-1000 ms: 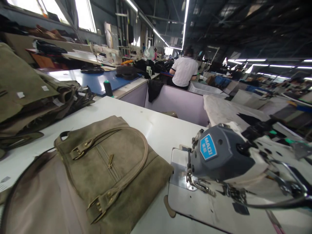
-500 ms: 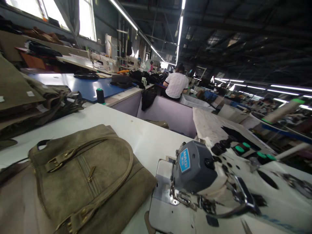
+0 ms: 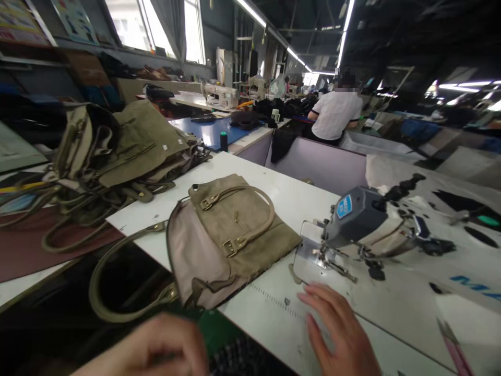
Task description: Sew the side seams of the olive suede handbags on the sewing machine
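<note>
An olive-green handbag [image 3: 250,214] lies on the white worktable, its near side gaping to show pale lining [image 3: 195,240]. One handle rests over its front; the other handle [image 3: 97,282] loops off the table's left edge. My left hand [image 3: 156,344] is below the bag, blurred, with bent fingers partly cut off by the frame; no held thing shows. My right hand [image 3: 336,334] hovers over or rests on the table near the ruler marks, fingers apart and holding nothing. Just beyond it stands a sewing machine [image 3: 356,214] with a grey head, its plate close to the bag's right corner.
Several similar green bags [image 3: 133,141] are heaped at the left. Scissors with pink handles [image 3: 454,347] lie at the lower right. A black thread spool [image 3: 223,141] stands behind the table. Farther back, a person in a white shirt [image 3: 336,115] sits facing away.
Both hands have come into view from below. The view has swung left and drawn back, so the bag appears smaller and farther right, with its lining and second handle showing.
</note>
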Tool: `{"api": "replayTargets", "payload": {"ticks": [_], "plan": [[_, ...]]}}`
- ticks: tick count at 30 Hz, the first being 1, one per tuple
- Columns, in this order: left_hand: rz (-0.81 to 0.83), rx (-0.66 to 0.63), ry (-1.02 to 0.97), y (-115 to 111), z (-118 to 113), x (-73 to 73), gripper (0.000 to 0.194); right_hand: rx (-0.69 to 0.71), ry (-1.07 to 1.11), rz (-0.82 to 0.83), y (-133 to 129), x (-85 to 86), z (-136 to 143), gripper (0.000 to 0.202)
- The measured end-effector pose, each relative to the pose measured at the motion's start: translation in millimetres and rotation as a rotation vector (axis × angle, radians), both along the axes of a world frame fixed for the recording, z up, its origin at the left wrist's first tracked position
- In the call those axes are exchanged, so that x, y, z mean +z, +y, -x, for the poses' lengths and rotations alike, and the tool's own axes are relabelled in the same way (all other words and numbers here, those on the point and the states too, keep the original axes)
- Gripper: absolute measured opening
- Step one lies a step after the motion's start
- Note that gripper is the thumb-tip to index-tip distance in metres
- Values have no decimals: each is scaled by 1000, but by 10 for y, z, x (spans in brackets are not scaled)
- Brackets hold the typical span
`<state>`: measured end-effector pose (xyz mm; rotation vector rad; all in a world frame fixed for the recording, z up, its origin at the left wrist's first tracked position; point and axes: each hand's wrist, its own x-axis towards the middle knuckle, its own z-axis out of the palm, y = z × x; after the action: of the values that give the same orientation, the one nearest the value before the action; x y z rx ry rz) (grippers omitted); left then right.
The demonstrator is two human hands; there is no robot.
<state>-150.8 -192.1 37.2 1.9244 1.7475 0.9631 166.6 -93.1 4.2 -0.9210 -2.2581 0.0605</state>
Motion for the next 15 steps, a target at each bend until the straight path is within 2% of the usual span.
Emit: {"api": "replayTargets", "payload": {"ticks": [2,3,4,6,9,11,13,15], "plan": [[-74,44,-7,20,105,51,24,157,-60,36,172,104,502,35],[-124,79,9,21,117,29,24,214,-105,31,244,143,730,38],[-172,118,34,8,104,-30,30,265,-127,-11,306,169,923,38],[-240,181,97,-52,28,-235,55,328,-162,-86,401,183,1172,26],[-233,271,90,-149,-90,-608,76,349,-176,-140,490,162,1229,18],[-225,311,74,-153,-116,-766,82,381,-199,-161,530,157,1155,22],[-229,267,120,-98,-104,-822,69,441,-227,-197,568,178,1075,27],[-248,188,194,-18,-85,-821,39,500,-232,-251,611,235,1029,30]]}}
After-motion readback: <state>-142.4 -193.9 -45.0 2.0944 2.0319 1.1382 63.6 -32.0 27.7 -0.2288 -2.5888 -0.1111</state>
